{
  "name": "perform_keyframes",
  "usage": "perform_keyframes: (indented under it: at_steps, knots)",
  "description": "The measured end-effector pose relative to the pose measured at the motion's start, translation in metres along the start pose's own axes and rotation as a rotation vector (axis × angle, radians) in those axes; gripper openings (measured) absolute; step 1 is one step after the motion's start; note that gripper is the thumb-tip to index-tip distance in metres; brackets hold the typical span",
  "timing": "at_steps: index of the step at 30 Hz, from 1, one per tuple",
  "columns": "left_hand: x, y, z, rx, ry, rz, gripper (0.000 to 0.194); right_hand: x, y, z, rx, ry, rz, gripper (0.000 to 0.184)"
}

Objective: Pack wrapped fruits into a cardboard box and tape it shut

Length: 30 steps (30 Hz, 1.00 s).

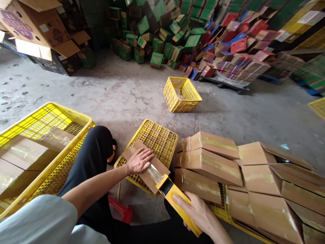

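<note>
A small brown cardboard box (159,166) lies on an upturned yellow plastic crate (162,135) between my knees. My left hand (140,160) lies flat on top of the box, fingers stretched out and touching it. In my right hand (196,208) is a yellow tape dispenser (184,205), its front end at the near right end of the box. A strip of clear tape (154,173) runs along the box top from my left hand toward the dispenser. The fingers of my right hand are wrapped round its yellow body, partly hidden beneath it.
Taped boxes (218,162) are stacked at right on a yellow crate (243,228). A yellow crate (87,118) with boxes stands left. A smaller yellow crate (182,105) sits ahead. Green boxes (156,59) and red-blue boxes (238,45) are heaped behind. Something red (123,210) lies below.
</note>
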<state>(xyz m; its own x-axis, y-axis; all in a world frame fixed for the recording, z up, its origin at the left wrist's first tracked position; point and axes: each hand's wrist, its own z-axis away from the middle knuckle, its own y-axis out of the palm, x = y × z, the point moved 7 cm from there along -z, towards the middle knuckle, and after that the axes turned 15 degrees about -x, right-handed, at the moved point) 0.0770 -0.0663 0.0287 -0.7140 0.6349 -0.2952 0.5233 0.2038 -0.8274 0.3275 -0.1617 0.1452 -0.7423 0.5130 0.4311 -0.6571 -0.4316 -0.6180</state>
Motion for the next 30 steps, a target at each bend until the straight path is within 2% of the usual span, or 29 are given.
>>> perform_keyframes:
  at_steps: [7,18,27,30]
  knots:
    - [-0.002,-0.003,-0.002,0.003,-0.006,0.017,0.053,-0.014,-0.011,0.012,-0.028,0.032,-0.014,0.055]
    - [-0.002,-0.004,-0.003,0.016,-0.017,0.041,0.054,-0.034,0.004,-0.015,-0.020,0.063,-0.008,0.047]
    - [-0.003,-0.002,-0.003,0.016,-0.017,0.036,0.058,-0.039,0.011,-0.022,-0.025,0.072,-0.006,0.048]
    - [-0.012,-0.001,0.005,0.013,0.033,0.067,0.061,-0.039,0.012,-0.023,-0.023,0.057,0.007,0.050]
